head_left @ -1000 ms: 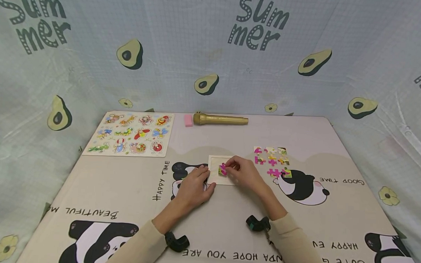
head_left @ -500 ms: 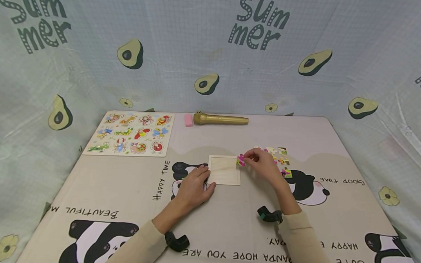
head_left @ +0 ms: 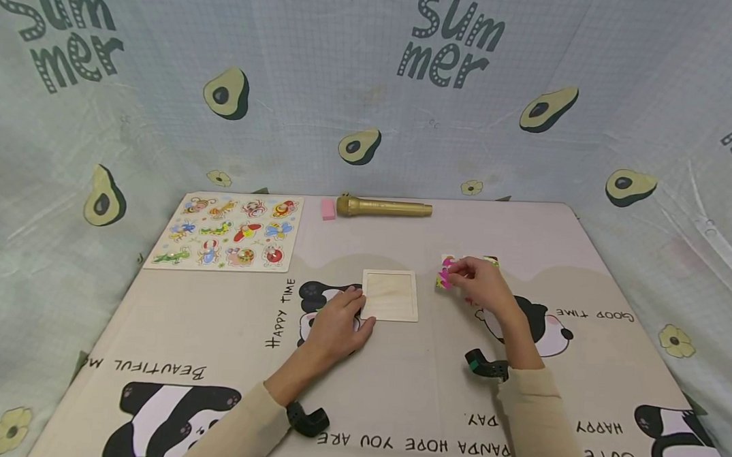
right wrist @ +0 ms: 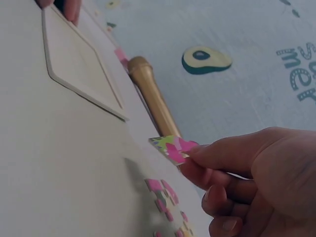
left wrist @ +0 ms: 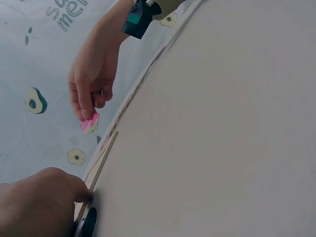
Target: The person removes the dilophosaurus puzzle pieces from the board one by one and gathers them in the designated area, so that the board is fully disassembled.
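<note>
My left hand (head_left: 334, 322) rests at the left edge of a small square wooden puzzle tray (head_left: 390, 296), its fingertips and thumb touching the rim. The tray's inside is bare pale wood. To the right of it, my right hand (head_left: 487, 286) pinches a pink and green jigsaw piece (right wrist: 173, 149) between thumb and forefinger. In the right wrist view that piece is held up above the table, over several loose jigsaw pieces (right wrist: 163, 197) in rows. The right hand covers most of these loose pieces in the head view.
An insect picture board (head_left: 227, 233) lies at the back left. A pink block (head_left: 328, 210) and a gold toy microphone (head_left: 385, 207) sit along the back edge. The table's cloth (head_left: 214, 324) bears printed pandas and lettering, and a printed curtain (head_left: 286, 82) stands behind.
My right hand has carried the pink and green jigsaw piece from over the tray rightward to the loose pieces, leaving the tray uncovered. The left hand stays at the rim.
</note>
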